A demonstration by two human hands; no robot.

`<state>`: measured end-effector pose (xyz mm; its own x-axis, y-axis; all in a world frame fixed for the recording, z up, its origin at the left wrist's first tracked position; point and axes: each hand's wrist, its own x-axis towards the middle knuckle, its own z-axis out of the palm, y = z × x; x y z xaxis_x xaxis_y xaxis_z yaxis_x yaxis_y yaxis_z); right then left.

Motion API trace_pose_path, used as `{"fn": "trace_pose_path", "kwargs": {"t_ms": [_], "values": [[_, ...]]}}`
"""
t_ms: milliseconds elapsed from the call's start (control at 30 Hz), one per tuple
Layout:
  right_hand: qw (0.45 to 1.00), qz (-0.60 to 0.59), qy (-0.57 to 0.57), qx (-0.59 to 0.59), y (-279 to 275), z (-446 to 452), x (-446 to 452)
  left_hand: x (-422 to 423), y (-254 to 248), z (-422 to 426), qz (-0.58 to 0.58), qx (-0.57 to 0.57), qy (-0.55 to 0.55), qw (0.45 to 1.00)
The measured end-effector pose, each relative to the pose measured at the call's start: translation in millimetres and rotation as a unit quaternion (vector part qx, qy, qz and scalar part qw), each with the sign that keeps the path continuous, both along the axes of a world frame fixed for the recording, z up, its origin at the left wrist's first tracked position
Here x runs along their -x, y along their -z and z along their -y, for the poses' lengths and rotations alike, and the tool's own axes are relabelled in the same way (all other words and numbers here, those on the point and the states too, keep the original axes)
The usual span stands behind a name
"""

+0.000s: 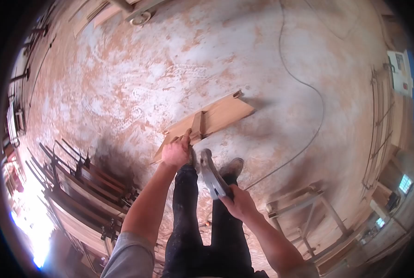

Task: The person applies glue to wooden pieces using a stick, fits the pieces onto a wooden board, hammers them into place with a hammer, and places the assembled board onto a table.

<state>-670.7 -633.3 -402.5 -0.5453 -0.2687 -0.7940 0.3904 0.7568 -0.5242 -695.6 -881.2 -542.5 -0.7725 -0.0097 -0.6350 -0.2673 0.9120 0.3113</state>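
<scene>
My left hand (pixel 176 151) is closed at the near edge of a light wooden panel (pixel 225 113), its fingers by the end of a narrow crosspiece (pixel 197 124). The panel is held low in front of my legs, tilted, with its far end up to the right. My right hand (pixel 240 204) is wrapped round the handle of a hammer (pixel 210 173). The hammer's grey metal head is just right of my left hand, apart from the panel. Part of the handle is hidden in my right fist.
Long wooden pieces with metal clamps (pixel 77 190) are stacked at the left. A wooden frame (pixel 304 204) stands at the lower right. A cable (pixel 321 99) runs over the stained floor (pixel 170 65). More boards (pixel 380 120) line the right side.
</scene>
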Motion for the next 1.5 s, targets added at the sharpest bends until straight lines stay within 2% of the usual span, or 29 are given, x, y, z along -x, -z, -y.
{"fn": "trace_pose_path", "kwargs": {"t_ms": [167,300,433,533,600,700,767,800,833,867,967,1000,1100,1200,1233,1267,1300,1333,1367,1400,1433,1467,1500], "values": [[0.995,0.002,0.096,-0.022,-35,-55,-47,-11,8,-5,-0.015,0.05,-0.008,0.999],[0.985,0.012,0.165,-0.052,-51,-98,-91,-18,-5,-4,-0.011,0.096,0.004,0.995],[0.977,-0.039,0.201,-0.059,-69,-128,-126,-24,-15,-6,0.007,0.141,0.03,0.99],[0.972,-0.002,0.216,-0.095,-85,-144,-147,-31,-29,-12,0.033,0.173,0.039,0.984],[0.964,0.038,0.235,-0.12,-97,-149,-156,-37,-34,-7,0.006,0.186,0.05,0.981],[0.961,0.04,0.247,-0.119,-87,-163,-202,-38,-47,-9,0.02,0.214,0.045,0.976],[0.968,-0.015,0.227,-0.106,-76,-171,-229,-41,-56,-11,-0.001,0.218,0.052,0.975],[0.962,-0.013,0.246,-0.117,-73,-171,-239,-36,-66,-14,-0.003,0.213,0.047,0.976],[0.945,0.042,0.311,-0.094,-117,-156,-210,-35,-78,-16,0.001,0.206,0.046,0.977],[0.967,-0.044,0.229,-0.1,-120,-158,-223,-36,-88,-16,-0.008,0.201,0.053,0.978],[0.953,-0.011,0.285,-0.102,-138,-150,-237,-35,-113,-14,-0.05,0.199,0.081,0.975],[0.955,-0.077,0.265,-0.108,-138,-150,-251,-37,-118,-10,-0.055,0.194,0.084,0.976],[0.948,-0.053,0.285,-0.132,-166,-143,-270,-33,-151,-2,-0.053,0.173,0.116,0.977],[0.934,0.044,0.326,-0.141,-197,-134,-277,-38,-176,16,-0.074,0.153,0.179,0.969],[0.917,0.083,0.362,-0.147,-206,-133,-283,-36,-182,24,-0.036,0.133,0.164,0.977],[0.93,0.047,0.318,-0.177,-221,-130,-280,-38,-175,43,-0.02,0.108,0.164,0.98],[0.921,0.011,0.352,-0.167,-216,-125,-301,-44,-170,59,-0.083,0.058,0.199,0.975],[0.909,0.132,0.367,-0.149,-245,-125,-283,-45,-198,65,-0.063,0.012,0.183,0.981],[0.909,0.099,0.374,-0.153,-270,-120,-281,-43,-170,95,-0.022,-0.056,0.182,0.982],[0.915,0.063,0.378,-0.128,-276,-124,-295,-35,-198,79,0.036,-0.048,0.197,0.979],[0.893,0.0,0.431,-0.131,-293,-112,-306,-35,-136,130,0.018,-0.046,0.302,0.952],[0.883,-0.013,0.452,-0.128,-291,-114,-315,-21,-115,144,-0.145,0.022,0.636,0.758],[0.877,-0.03,0.465,-0.117,-290,-112,-326,-32,-149,125,-0.117,-0.063,0.349,0.928]]}}
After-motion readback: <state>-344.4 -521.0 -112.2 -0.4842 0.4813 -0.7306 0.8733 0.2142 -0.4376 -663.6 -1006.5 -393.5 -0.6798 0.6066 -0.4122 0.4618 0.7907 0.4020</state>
